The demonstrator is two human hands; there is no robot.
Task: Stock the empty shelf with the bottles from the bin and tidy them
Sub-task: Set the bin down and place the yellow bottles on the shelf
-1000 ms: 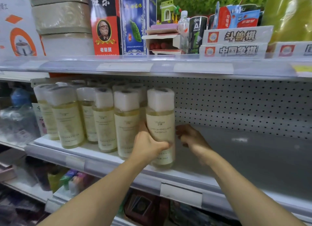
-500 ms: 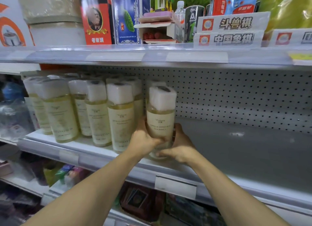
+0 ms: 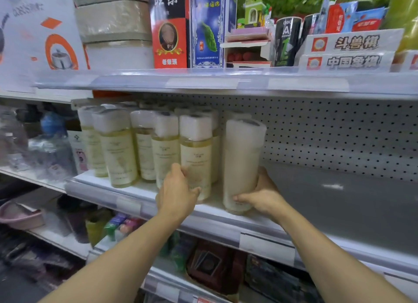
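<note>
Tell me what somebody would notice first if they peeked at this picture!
Probably the two hands in the middle: the right hand holds a pale bottle at the end of the row, and the left hand grips the bottle beside it. Next, the crowd of white-capped bottles on the left of the shelf, whose right side is bare. Above sit colourful boxes.

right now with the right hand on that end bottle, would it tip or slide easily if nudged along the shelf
The end bottle looks tall and narrow on a small base, so a high push would probably tip it. The right hand grips it low, which should make it slide instead. It seems full, so likely heavy for its size, and the shelf looks smooth.
</note>
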